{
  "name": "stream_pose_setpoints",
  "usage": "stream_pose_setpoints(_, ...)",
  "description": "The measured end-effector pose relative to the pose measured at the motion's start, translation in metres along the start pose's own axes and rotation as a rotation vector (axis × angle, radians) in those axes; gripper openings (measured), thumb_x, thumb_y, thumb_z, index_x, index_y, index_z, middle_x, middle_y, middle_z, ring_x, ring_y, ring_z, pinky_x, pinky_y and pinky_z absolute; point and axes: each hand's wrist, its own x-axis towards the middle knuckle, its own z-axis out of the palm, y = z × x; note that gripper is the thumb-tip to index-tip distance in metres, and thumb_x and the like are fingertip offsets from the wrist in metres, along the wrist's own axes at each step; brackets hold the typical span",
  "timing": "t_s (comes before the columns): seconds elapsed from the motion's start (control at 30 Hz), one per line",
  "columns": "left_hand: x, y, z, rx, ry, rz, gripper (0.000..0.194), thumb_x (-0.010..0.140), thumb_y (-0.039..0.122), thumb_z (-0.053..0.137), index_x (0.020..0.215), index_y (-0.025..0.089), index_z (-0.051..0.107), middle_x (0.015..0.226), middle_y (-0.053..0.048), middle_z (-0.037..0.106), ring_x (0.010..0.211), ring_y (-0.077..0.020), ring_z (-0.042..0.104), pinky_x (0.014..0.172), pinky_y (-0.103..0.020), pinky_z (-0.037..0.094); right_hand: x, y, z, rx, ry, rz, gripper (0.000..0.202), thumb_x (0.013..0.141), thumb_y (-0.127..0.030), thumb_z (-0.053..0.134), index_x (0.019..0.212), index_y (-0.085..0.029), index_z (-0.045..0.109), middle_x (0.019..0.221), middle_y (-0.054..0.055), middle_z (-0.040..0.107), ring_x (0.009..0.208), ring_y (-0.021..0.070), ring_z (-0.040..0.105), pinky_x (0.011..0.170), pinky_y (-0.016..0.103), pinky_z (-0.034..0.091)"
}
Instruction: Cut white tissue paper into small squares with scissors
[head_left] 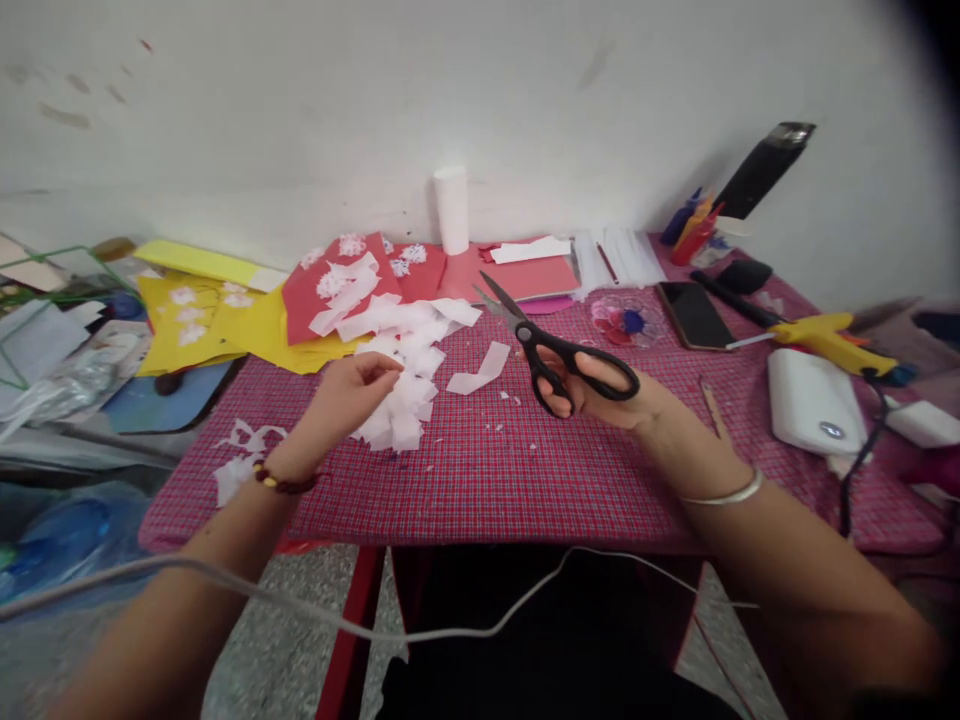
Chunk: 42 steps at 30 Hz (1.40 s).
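Note:
My right hand (600,395) grips a pair of black-handled scissors (540,340), fingers through the loops. Their blades point up and left, slightly apart. To the left, my left hand (358,388) is closed, thumb and fingertips together; anything between them is too small to make out. It hovers by a heap of white paper pieces (409,385) on the checked tablecloth (465,480). A single white strip (480,368) lies between the hands, with tiny scraps scattered near it.
Yellow sheets (187,325) and red sheets (300,300) carrying paper flowers lie at the back left. A white roll (451,210) stands against the wall. On the right are a phone (696,315), a yellow glue gun (832,340) and a white box-shaped device (814,400). A cable (450,634) crosses in front.

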Motion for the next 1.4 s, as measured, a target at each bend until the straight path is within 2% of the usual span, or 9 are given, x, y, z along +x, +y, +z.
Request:
stream_pose_setpoints(0.2, 0.024, 0.033, 0.071, 0.387, -0.215, 0.48, 0.028, 0.08, 0.026, 0.062, 0.106, 0.016, 0.065, 0.109, -0.011, 0.067, 0.105, -0.0263, 0.059, 0.094, -0.042, 0.045, 0.003, 0.004, -0.018, 0.114, 0.105, -0.008, 0.047, 0.077, -0.048, 0.076, 0.11, -0.021, 0.056, 0.08, -0.001, 0.066, 0.059, 0.0102, 0.057, 0.053, 0.023, 0.044)
stream_pose_setpoints(0.3, 0.039, 0.049, 0.1, 0.604, -0.243, 0.541, 0.033, 0.078, 0.029, 0.066, 0.107, 0.013, 0.064, 0.113, -0.016, 0.062, 0.107, -0.0312, 0.055, 0.094, -0.046, 0.044, 0.003, 0.006, -0.019, 0.09, 0.106, -0.026, 0.047, 0.08, -0.049, 0.074, 0.111, -0.02, 0.055, 0.078, -0.002, 0.065, 0.058, 0.01, 0.057, 0.053, 0.023, 0.044)
stream_pose_setpoints(0.43, 0.053, 0.06, 0.118, 0.875, -0.253, 0.569, 0.013, 0.076, 0.016, 0.058, 0.086, 0.014, 0.067, 0.1, -0.017, 0.063, 0.104, -0.0347, 0.054, 0.089, -0.049, 0.042, 0.003, 0.008, -0.015, 0.065, 0.096, -0.04, 0.054, 0.075, -0.053, 0.078, 0.111, -0.019, 0.056, 0.076, -0.002, 0.065, 0.055, 0.0091, 0.057, 0.05, 0.022, 0.043)
stream_pose_setpoints(0.57, 0.063, 0.059, 0.1, 0.734, -0.232, 0.411, 0.01, 0.071, 0.014, 0.055, 0.063, 0.019, 0.054, 0.073, -0.011, 0.059, 0.086, -0.0306, 0.057, 0.08, -0.047, 0.042, 0.004, 0.013, -0.013, 0.032, 0.092, -0.05, 0.056, 0.075, -0.055, 0.077, 0.111, -0.017, 0.057, 0.077, -0.001, 0.064, 0.056, 0.008, 0.056, 0.049, 0.02, 0.042)
stream_pose_setpoints(0.7, 0.051, 0.051, 0.056, -0.098, -0.088, 0.012, 0.015, 0.065, 0.023, 0.058, 0.059, 0.022, 0.045, 0.061, -0.002, 0.053, 0.069, -0.0216, 0.057, 0.07, -0.039, 0.045, 0.001, 0.02, -0.007, -0.021, 0.018, -0.048, 0.053, 0.08, -0.053, 0.074, 0.114, -0.017, 0.056, 0.086, 0.001, 0.064, 0.068, 0.0098, 0.061, 0.065, 0.024, 0.052)
stream_pose_setpoints(0.83, 0.011, 0.043, 0.023, -0.806, 0.043, -0.164, 0.014, 0.057, 0.025, 0.062, 0.069, 0.02, 0.056, 0.074, -0.003, 0.065, 0.077, -0.0219, 0.063, 0.077, -0.039, 0.049, -0.005, 0.026, 0.007, -0.162, -0.098, -0.062, 0.066, 0.085, -0.05, 0.071, 0.138, -0.019, 0.046, 0.1, 0.005, 0.063, 0.082, 0.0123, 0.062, 0.072, 0.026, 0.051)
stream_pose_setpoints(0.97, -0.025, 0.029, 0.012, -0.956, 0.176, -0.165, 0.014, 0.054, 0.02, 0.066, 0.062, 0.019, 0.055, 0.071, -0.002, 0.066, 0.072, -0.0194, 0.063, 0.073, -0.036, 0.049, -0.003, 0.03, 0.026, -0.279, -0.224, -0.017, 0.072, 0.086, -0.052, 0.069, 0.144, -0.018, 0.042, 0.103, 0.008, 0.061, 0.087, 0.0139, 0.06, 0.076, 0.029, 0.048)
stream_pose_setpoints(1.07, -0.04, 0.015, 0.01, -0.976, 0.167, -0.14, 0.014, 0.056, 0.019, 0.07, 0.059, 0.019, 0.056, 0.069, -0.001, 0.065, 0.065, -0.0158, 0.059, 0.064, -0.03, 0.047, 0.004, 0.032, 0.041, -0.346, -0.285, 0.034, 0.071, 0.087, -0.053, 0.067, 0.144, -0.017, 0.044, 0.099, 0.007, 0.06, 0.086, 0.0134, 0.057, 0.078, 0.029, 0.048)
stream_pose_setpoints(1.4, -0.05, -0.003, 0.007, -1.04, 0.136, -0.21, 0.015, 0.054, 0.018, 0.074, 0.056, 0.017, 0.059, 0.074, -0.003, 0.07, 0.068, -0.0173, 0.063, 0.059, -0.026, 0.046, 0.029, 0.041, 0.06, -0.327, -0.262, 0.137, 0.071, 0.084, -0.053, 0.07, 0.14, -0.015, 0.048, 0.092, 0.005, 0.059, 0.074, 0.0096, 0.056, 0.062, 0.021, 0.044)
